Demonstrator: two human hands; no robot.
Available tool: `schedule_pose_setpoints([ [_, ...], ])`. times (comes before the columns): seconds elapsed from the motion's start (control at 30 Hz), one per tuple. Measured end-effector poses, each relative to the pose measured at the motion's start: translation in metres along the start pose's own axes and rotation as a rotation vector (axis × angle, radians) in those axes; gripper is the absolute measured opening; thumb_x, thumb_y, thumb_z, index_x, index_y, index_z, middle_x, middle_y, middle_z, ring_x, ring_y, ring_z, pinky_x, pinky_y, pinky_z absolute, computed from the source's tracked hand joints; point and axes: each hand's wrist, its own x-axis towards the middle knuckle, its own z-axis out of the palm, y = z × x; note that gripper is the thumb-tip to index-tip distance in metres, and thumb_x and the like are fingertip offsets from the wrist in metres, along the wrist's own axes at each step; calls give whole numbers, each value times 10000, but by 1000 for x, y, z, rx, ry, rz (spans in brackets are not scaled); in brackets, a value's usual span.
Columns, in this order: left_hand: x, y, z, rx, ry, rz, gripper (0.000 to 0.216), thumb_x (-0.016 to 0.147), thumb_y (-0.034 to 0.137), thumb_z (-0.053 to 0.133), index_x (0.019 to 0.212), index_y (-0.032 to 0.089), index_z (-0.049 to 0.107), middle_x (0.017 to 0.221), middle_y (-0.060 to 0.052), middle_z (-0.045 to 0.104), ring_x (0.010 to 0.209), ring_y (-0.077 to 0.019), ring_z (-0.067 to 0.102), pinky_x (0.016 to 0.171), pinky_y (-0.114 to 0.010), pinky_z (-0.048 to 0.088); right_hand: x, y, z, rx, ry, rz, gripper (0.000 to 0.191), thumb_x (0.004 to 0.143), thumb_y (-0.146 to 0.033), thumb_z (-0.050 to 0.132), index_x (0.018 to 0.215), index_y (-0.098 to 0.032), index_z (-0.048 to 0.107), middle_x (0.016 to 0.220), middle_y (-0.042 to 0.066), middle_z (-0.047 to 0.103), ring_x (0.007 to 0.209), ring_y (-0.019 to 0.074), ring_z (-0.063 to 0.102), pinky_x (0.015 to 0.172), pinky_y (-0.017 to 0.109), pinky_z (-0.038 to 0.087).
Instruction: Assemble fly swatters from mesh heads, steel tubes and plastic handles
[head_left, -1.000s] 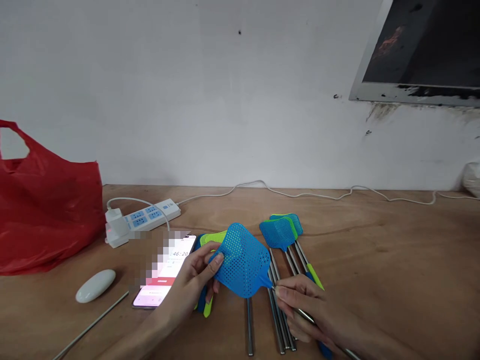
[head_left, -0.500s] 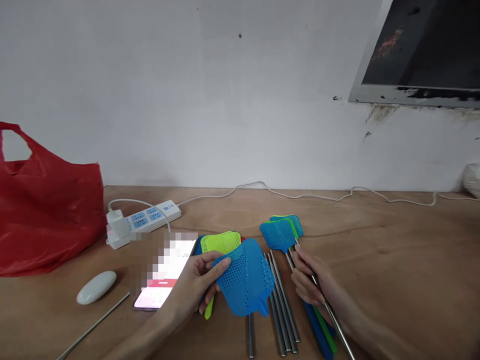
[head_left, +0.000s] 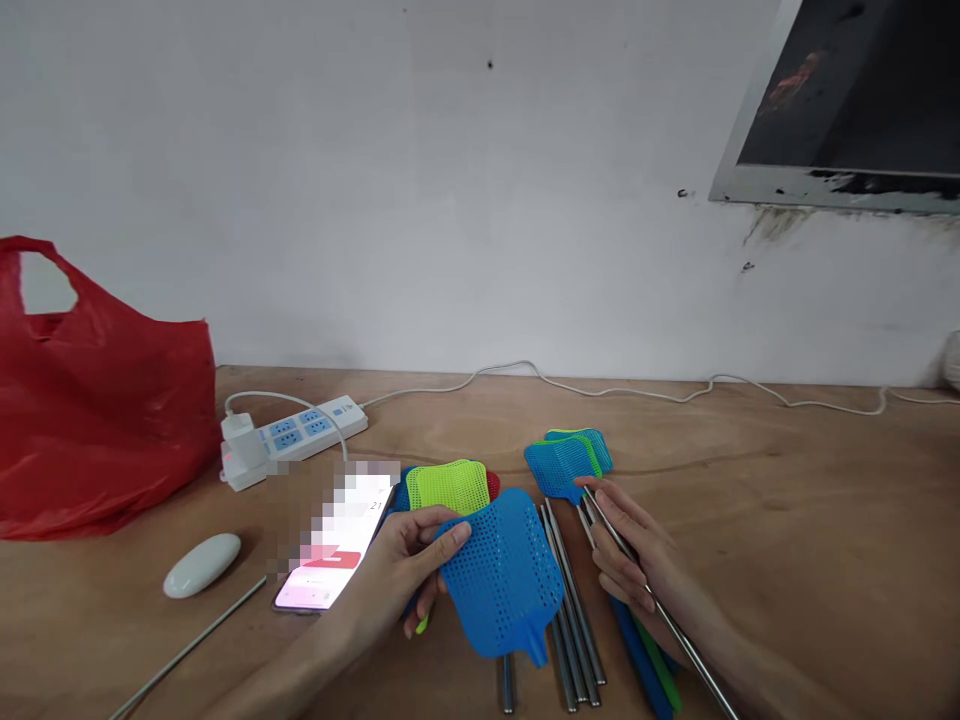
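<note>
My left hand (head_left: 409,575) pinches the left edge of a blue fly swatter head (head_left: 506,585), which lies tilted over a bundle of metal rods (head_left: 574,625). My right hand (head_left: 630,555) lies to the right of it, fingers loosely curled round a thin metal rod (head_left: 679,635) whose tip points at a small stack of blue and green swatter heads (head_left: 566,462). A green swatter head (head_left: 448,487) lies just behind my left hand. Blue and green handles (head_left: 652,675) lie under my right wrist.
A lit phone (head_left: 337,550) lies left of my left hand. A white oval object (head_left: 202,565), a loose metal rod (head_left: 187,650), a white power strip (head_left: 296,435) with its cable and a red plastic bag (head_left: 97,400) occupy the left of the wooden table (head_left: 787,520).
The blue swatter head came off the rod and dropped lower in my left hand. My right hand carried the rod rightward and up towards the stacked heads.
</note>
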Motion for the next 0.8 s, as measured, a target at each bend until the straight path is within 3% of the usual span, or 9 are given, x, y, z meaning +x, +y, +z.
schedule_pose_setpoints([
  [0.37, 0, -7, 2, -30, -54, 6, 510, 775, 662, 674, 897, 167, 646, 477, 89, 533, 287, -44, 359, 239, -111, 288, -1, 2, 1, -19, 69, -44, 490, 680, -615, 803, 838, -233, 539, 342, -156, 362, 230, 24, 146, 259, 148, 122],
  [0.53, 1, -10, 2, -41, -59, 8, 478, 802, 636, 671, 896, 169, 647, 494, 81, 551, 298, -44, 374, 245, -108, 305, -4, -1, 2, -57, 113, -73, 451, 710, -588, 790, 835, -236, 536, 342, -156, 352, 229, 25, 173, 273, 153, 128],
  [0.67, 0, -9, 3, -50, -62, -1, 480, 798, 640, 677, 908, 173, 646, 462, 96, 519, 296, -45, 355, 245, -104, 302, -5, -1, 2, -151, 46, -15, 407, 754, -537, 764, 964, -229, 601, 504, -102, 549, 250, -5, 215, 308, 156, 118],
  [0.8, -2, -10, 3, -54, -84, 0, 472, 809, 634, 674, 894, 172, 641, 418, 113, 472, 286, -40, 317, 243, -96, 294, -7, 0, 4, -263, -47, 5, 382, 755, -554, 747, 855, -196, 660, 746, -20, 676, 273, -33, 249, 314, 179, 103],
])
